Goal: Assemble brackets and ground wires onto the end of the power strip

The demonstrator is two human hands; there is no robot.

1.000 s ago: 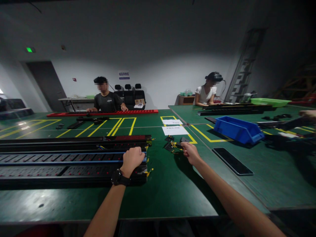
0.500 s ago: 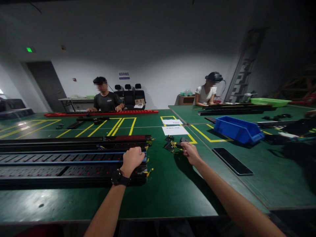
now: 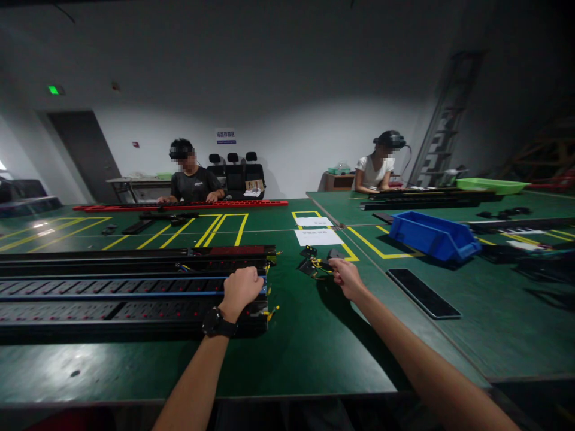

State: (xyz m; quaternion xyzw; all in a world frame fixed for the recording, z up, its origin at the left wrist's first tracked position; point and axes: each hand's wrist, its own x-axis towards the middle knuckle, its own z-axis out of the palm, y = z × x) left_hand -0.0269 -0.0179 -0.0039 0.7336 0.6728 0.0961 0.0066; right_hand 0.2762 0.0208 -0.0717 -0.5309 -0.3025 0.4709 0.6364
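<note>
My left hand [image 3: 242, 291], a black watch [image 3: 218, 322] on its wrist, lies curled on the right end of a long black power-strip-like unit [image 3: 171, 288] with red-marked sockets and a blue edge. Its fingertips are hidden, so what they grip cannot be seen. A similar strip [image 3: 148, 312] lies nearer me, with yellow wires out of its end. My right hand [image 3: 345, 276] is closed, fingers pinched, at a small cluster of black parts with yellow wires [image 3: 309, 263]. A dark rounded piece [image 3: 335, 255] shows at its fingers. These parts are just right of the strips' ends.
A black phone [image 3: 423, 293] lies right of my right arm. Behind it stands a blue bin [image 3: 433, 236]. White paper sheets [image 3: 318, 237] lie beyond the wired parts. Two people [image 3: 195, 182] sit across the green table, by a long red strip [image 3: 188, 206] and black rails [image 3: 431, 197].
My hands have not visibly moved. The left-hand person across the table has shifted head and hand slightly, and a dark shape at the far right has drawn back.
</note>
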